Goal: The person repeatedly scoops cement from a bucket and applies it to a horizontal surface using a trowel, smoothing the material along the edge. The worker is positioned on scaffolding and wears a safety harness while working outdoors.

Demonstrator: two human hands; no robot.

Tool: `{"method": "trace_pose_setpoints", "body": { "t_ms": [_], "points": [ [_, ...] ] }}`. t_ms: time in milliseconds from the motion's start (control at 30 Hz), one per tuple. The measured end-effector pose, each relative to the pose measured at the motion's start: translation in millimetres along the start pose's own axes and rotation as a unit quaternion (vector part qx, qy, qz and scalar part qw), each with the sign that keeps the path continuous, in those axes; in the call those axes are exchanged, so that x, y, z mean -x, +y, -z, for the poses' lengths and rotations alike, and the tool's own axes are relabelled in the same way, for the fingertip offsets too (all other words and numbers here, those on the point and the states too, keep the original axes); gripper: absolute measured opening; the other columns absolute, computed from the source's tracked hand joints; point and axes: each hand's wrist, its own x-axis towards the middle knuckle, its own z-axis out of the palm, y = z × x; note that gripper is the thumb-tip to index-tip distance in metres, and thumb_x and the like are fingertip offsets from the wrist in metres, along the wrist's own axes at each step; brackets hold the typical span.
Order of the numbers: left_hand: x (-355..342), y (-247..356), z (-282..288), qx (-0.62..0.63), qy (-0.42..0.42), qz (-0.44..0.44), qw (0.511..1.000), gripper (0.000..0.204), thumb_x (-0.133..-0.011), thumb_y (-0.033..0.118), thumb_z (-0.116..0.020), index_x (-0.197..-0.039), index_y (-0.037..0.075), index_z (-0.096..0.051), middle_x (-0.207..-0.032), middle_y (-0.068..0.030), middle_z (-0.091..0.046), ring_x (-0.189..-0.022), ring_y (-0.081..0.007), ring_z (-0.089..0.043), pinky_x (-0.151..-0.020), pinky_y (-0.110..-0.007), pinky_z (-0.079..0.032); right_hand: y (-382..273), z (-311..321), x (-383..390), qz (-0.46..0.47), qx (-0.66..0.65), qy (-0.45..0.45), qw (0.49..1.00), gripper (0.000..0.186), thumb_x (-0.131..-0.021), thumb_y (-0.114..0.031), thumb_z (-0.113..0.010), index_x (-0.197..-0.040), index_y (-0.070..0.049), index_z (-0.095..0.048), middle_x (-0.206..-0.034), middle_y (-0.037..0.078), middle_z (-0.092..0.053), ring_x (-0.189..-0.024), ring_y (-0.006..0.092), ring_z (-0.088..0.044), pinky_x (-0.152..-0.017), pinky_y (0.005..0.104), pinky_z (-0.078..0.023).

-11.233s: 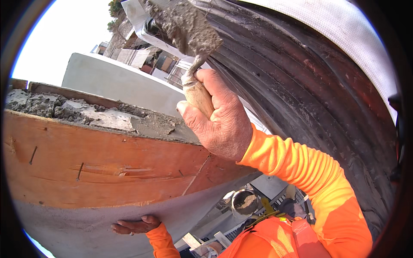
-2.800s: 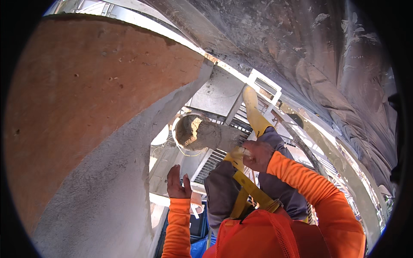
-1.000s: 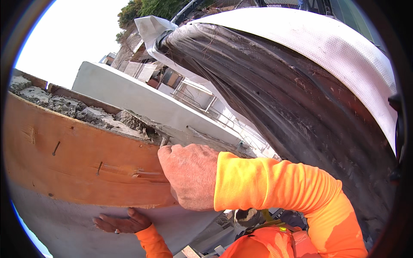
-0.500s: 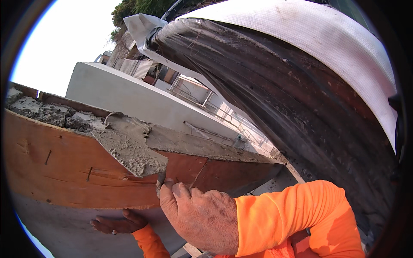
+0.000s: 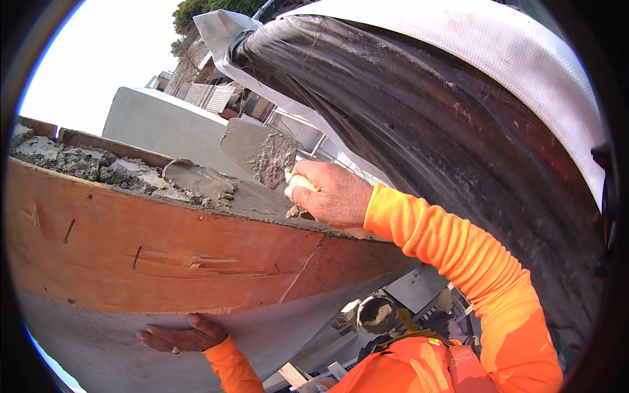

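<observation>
Trowel (image 5: 259,152), flat-bladed, mortar-crusted, fills the clenched right hand (image 5: 335,194) above an orange plywood edge (image 5: 216,219); open, empty left hand (image 5: 187,336) touches grey wall (image 5: 98,337).

Strong daylight fills the scene, and the sky (image 5: 92,65), far up and left of the fingers of the person's right hand (image 5: 337,196), is burnt out to blank white. Those fingers and the trowel (image 5: 259,150) beside them are well lit and fairly crisp. The orange sleeve (image 5: 452,242) behind them glows, with shadow in its folds. Right of the fingers the dark sheet (image 5: 432,118) is dim, while the white sheet (image 5: 485,39) above it nearly glares. Below, the left hand (image 5: 187,336) and the grey wall (image 5: 111,337) sit in shade. The fisheye bows the board (image 5: 164,249); a black rim with bluish fringing encircles everything.
</observation>
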Motion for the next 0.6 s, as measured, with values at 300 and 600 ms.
{"method": "trace_pose_setpoints", "body": {
  "t_ms": [300, 600],
  "points": [
    [5.9, -3.4, 1.8, -0.008, -0.029, 0.014, 0.999, 0.087, -0.108, 0.063, -0.041, -0.164, -0.002, -0.026, -0.168, -0.0278, -0.021, -0.155, -0.0486, -0.021, -0.121, -0.066, -0.025, -15.5, -7.7, 10.5, 0.052, 0.032, -0.023, 0.998, 0.037, -0.1, -0.03, -0.06, -0.116, 0.004, -0.061, -0.103, 0.032, -0.072, -0.102, 0.0505, -0.069, -0.092, 0.0561, -0.053],
    [4.8, -2.8, -2.3, 0.012, -0.004, 0.012, 1.0, 0.087, -0.108, 0.064, -0.043, -0.165, 0.001, -0.027, -0.167, -0.0289, -0.025, -0.154, -0.0455, -0.025, -0.123, -0.064, -0.024, -48.8, 14.7, 90.7, 0.089, -0.01, -0.029, 0.996, 0.031, -0.101, -0.021, -0.064, -0.12, 0.002, -0.055, -0.088, 0.028, -0.066, -0.085, 0.05, -0.066, -0.074, 0.0521, -0.052]
  ]
}}
